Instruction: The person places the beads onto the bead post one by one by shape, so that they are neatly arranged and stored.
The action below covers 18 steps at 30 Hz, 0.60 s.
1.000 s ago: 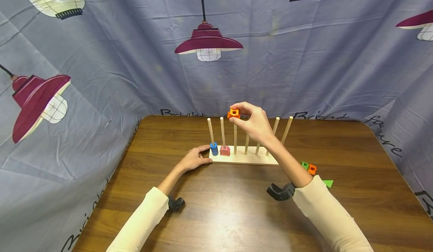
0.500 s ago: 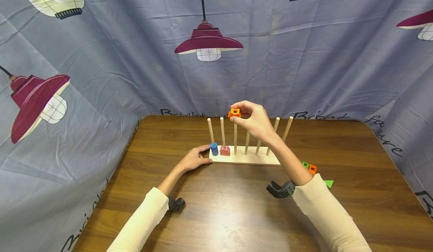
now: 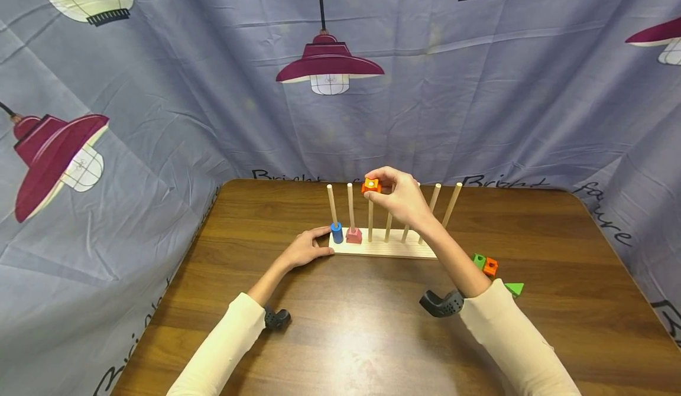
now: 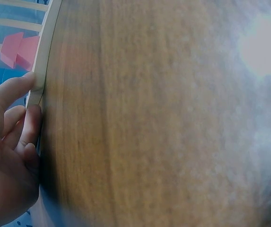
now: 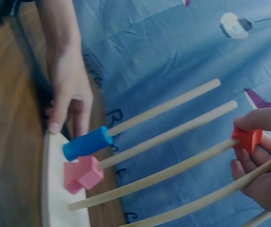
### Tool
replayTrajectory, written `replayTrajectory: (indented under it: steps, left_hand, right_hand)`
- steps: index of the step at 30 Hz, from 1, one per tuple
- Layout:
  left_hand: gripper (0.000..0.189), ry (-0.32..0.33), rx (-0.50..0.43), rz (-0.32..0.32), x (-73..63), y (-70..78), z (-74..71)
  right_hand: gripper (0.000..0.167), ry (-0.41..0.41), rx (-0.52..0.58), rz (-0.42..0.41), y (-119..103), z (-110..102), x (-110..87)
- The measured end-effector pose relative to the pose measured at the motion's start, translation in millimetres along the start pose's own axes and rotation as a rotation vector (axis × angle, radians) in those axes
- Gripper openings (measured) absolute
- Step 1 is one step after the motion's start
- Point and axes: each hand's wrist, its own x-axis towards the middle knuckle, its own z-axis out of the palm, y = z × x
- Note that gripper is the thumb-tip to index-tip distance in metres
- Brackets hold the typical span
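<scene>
Wooden table (image 3: 340, 331), lamp-print curtain (image 3: 213, 83) behind. We'd got our right hand (image 3: 405, 198) pinching the orange block (image 3: 370, 187), hole around the tip of the third-from-left upright peg (image 3: 370, 220), left hand (image 3: 302, 250) gripping the pegboard (image 3: 385, 249) at its left end.

Curtained recording booth, type of building not determinable, brown wood-grain table (image 3: 351, 331), grey-blue curtain (image 3: 213, 71) along the back and both sides, maroon-shaded lamps (image 3: 328, 65) and cursive lettering (image 3: 502, 181) printed on it, black wrist cameras (image 3: 441, 304) over the table.
</scene>
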Motion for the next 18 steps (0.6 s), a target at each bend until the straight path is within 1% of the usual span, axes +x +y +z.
replayTrajectory:
  steps: [6,9,11,14,18]
  left_hand:
    - [0.067,0.001,-0.006,-0.006,0.9,-0.7,0.4]
    - [0.067,0.002,-0.005,-0.006,1.0,0.0,0.5]
    - [0.067,0.004,-0.004,-0.005,1.0,0.0,0.5]
    - [0.066,0.006,-0.002,-0.004,0.8,-0.3,0.5]
    - [0.066,0.007,0.009,-0.005,0.8,-0.9,0.9]
  right_hand:
    - [0.033,0.102,0.112,-0.026,13.3,13.0,-6.9]
    - [0.037,0.149,0.192,-0.013,20.7,19.2,-10.2]
    - [0.039,0.16,0.235,0.006,26.3,22.8,-12.1]
    - [0.038,0.153,0.286,0.052,35.9,28.2,-16.0]
    - [0.034,0.142,0.268,0.115,55.1,38.2,-24.2]
